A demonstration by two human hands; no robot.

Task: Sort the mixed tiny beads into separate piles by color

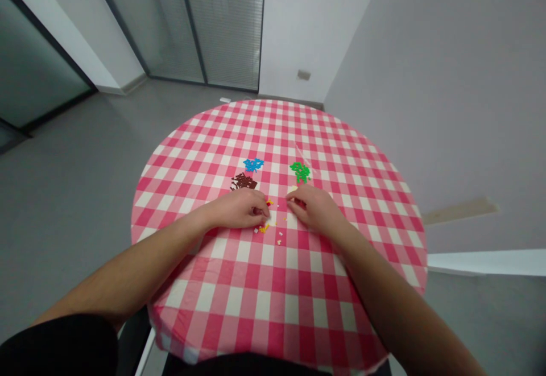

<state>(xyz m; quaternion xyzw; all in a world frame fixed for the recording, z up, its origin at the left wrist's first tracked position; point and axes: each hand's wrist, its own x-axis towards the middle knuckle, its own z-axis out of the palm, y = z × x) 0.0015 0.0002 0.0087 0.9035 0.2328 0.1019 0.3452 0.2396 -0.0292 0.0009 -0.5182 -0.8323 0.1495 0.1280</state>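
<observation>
My left hand (245,208) rests low over the table with its fingers curled in and thumb near the forefinger; what it may hold is too small to make out. Small yellow pieces (264,228) lie just below its fingertips, and a few white bits (280,242) are scattered between the hands. Facing it, my right hand (314,208) has its thumb and fingers drawn together, their contents hidden. A pile of small brown pieces (243,182) sits just beyond my left hand. Green pieces (301,172) are heaped beyond my right hand.
Beyond the brown pile lies a heap of small blue pieces (253,164). Everything rests on a round table with a red-and-white checked cloth (273,285). A wall (447,108) stands to the right, and frosted glass panels (222,23) are at the back.
</observation>
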